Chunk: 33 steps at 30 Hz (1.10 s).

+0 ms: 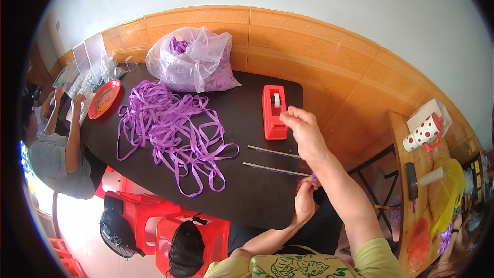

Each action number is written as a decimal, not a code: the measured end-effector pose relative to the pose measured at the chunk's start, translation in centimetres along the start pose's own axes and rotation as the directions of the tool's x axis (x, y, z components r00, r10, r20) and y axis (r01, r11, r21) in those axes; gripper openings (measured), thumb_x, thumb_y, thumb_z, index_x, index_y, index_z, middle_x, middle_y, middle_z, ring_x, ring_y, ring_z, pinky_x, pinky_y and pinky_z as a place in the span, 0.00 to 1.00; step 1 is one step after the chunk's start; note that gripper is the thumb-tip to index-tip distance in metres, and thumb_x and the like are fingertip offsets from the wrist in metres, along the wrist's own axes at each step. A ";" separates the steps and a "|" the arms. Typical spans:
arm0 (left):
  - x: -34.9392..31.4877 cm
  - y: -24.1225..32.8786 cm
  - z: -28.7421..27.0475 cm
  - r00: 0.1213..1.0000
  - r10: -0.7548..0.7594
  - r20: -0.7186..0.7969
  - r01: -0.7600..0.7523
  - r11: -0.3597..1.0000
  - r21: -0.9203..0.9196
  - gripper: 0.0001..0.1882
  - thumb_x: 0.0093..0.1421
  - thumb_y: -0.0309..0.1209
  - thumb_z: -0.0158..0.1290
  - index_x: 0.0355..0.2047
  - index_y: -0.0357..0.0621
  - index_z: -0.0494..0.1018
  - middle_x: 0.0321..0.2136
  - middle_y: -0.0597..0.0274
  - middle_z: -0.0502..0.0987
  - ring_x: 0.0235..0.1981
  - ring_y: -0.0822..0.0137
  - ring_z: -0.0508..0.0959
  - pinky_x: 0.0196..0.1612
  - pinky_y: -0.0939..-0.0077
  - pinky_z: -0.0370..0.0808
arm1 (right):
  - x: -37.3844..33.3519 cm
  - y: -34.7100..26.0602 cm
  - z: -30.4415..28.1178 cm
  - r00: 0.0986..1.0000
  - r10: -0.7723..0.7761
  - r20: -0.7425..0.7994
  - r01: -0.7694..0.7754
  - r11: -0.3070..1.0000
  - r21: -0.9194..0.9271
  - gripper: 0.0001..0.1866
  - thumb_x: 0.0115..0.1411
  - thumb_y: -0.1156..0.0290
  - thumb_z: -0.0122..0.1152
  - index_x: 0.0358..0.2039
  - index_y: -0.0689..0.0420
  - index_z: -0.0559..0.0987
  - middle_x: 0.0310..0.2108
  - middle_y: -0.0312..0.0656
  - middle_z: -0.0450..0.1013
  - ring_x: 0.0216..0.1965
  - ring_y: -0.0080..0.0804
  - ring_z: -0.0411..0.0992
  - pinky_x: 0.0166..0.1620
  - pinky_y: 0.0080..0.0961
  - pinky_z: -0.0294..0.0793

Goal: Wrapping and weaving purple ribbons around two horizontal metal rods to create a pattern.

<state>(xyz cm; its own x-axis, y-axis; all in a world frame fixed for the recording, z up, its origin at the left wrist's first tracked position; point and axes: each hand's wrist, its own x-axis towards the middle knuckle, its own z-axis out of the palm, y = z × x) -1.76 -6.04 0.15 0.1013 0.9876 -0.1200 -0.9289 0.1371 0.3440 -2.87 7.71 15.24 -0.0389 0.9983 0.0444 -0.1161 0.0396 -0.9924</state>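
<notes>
My left hand (305,202) is closed at the table's right edge, its fingertips pinching a bit of purple ribbon (315,178). Beside it, two thin twisted metal rods (275,169) lie roughly parallel over the tabletop, their right ends near my hands. My right hand (306,133) is raised next to the red tape dispenser (275,123), thumb and fingers pressed together; whatever they hold is too small to see. A white roll of tape (277,101) sits in the dispenser. To the left, a big tangled heap of purple lanyard-like ribbon (170,118) covers the table.
A clear plastic bag (193,62) of purple ribbon stands against the wall. A red oval tray (104,99) lies at the table's far left, where another person (59,159) works. Red stools (211,237) hold black bags. A wooden side table (411,185) carries a dotted tumbler (423,133).
</notes>
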 end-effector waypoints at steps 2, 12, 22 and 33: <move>-0.3 0.6 1.6 1.000 0.002 -0.003 -0.002 1.000 0.012 0.12 0.62 0.28 0.42 0.35 0.38 0.75 0.33 0.61 0.77 0.35 0.72 0.72 0.43 0.77 0.66 | -1.6 1.6 -0.1 0.995 -0.057 -0.087 0.046 0.992 -0.121 0.06 0.55 0.72 0.61 0.28 0.62 0.78 0.42 0.41 0.72 0.51 0.28 0.65 0.56 0.26 0.54; -0.9 2.2 3.8 0.998 -0.031 0.055 0.030 0.999 0.027 0.15 0.63 0.29 0.38 0.42 0.37 0.73 0.42 0.58 0.75 0.46 0.67 0.73 0.52 0.71 0.66 | -2.4 5.1 -0.9 0.993 -0.048 -0.106 0.026 0.979 -0.202 0.06 0.55 0.75 0.62 0.25 0.64 0.78 0.32 0.36 0.67 0.33 0.20 0.63 0.36 0.19 0.61; -0.8 1.9 3.6 1.000 -0.016 -0.017 0.017 1.000 0.014 0.15 0.62 0.27 0.37 0.40 0.36 0.73 0.41 0.55 0.76 0.45 0.64 0.73 0.53 0.69 0.66 | -2.3 4.3 -1.2 0.997 0.008 -0.078 -0.015 0.995 -0.095 0.06 0.54 0.75 0.63 0.24 0.64 0.78 0.35 0.38 0.67 0.35 0.22 0.65 0.39 0.19 0.62; -0.8 1.4 2.7 0.999 -0.015 0.030 0.013 0.999 0.041 0.14 0.61 0.28 0.40 0.40 0.35 0.72 0.45 0.55 0.73 0.50 0.62 0.70 0.56 0.66 0.62 | -1.1 5.4 -1.8 0.980 -0.188 -0.062 0.147 0.902 -0.406 0.09 0.52 0.74 0.64 0.20 0.64 0.76 0.35 0.42 0.67 0.36 0.28 0.65 0.38 0.24 0.63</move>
<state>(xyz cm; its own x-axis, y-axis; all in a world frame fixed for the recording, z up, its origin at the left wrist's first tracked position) -2.17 -6.40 3.25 0.1254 0.9873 -0.0974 -0.9122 0.1534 0.3800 -1.70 6.89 9.61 0.0456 0.9738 0.2229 0.2928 0.2003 -0.9349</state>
